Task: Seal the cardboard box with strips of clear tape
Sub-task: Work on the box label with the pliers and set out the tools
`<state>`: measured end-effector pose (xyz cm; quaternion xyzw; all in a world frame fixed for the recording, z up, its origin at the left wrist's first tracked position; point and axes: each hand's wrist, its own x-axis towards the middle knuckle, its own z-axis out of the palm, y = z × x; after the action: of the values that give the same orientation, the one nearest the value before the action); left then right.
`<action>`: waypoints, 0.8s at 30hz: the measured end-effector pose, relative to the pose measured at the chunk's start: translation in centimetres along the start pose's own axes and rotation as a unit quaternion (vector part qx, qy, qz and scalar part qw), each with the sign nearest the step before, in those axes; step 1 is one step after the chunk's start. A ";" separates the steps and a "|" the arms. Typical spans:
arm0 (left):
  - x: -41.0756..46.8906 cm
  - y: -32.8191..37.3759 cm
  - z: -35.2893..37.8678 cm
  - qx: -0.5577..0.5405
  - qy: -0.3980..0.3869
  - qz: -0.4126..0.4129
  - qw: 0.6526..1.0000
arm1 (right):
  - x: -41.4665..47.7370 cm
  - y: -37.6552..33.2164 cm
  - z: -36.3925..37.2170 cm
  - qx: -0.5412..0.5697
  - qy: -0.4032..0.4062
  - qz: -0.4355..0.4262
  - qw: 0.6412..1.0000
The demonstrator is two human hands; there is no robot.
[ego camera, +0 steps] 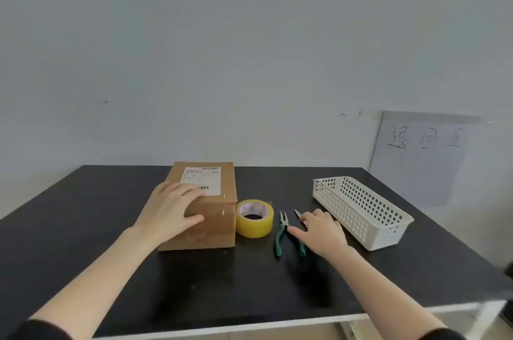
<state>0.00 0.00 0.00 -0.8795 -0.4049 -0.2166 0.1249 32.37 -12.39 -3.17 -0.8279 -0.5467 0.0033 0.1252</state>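
Note:
A brown cardboard box point(215, 217) with a white shipping label stands on the black table point(83, 214), left of centre. My left hand point(169, 210) rests on its near left top corner, fingers lying on the top and thumb spread against the front face. A roll of yellowish clear tape point(254, 218) lies flat against the box's right side. My right hand point(322, 231) lies palm down right of the tape, thumb stretched towards green-handled pliers point(281, 234). Its fingers cover a second tool with a pointed metal tip point(297, 212); most of that tool is hidden.
A white perforated plastic basket point(361, 210) stands at the right, just beyond my right hand. A sheet with handwriting point(422, 156) leans on the wall behind it. The table's white front edge point(277, 324) runs close to me.

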 end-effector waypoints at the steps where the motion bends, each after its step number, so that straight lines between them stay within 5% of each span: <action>1: 0.0 0.0 0.0 -0.001 -0.005 0.000 1.000 | -0.3 -0.3 0.4 -0.011 -0.006 0.001 1.000; 24: -0.1 0.8 0.0 -0.046 -0.001 -0.062 0.997 | -0.1 -5.3 1.9 -0.031 -0.079 0.140 0.986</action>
<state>0.56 -0.59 -0.04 -0.8580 -0.4479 -0.2415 0.0701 27.24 -10.15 -3.87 -0.8970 -0.4332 0.0695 0.0542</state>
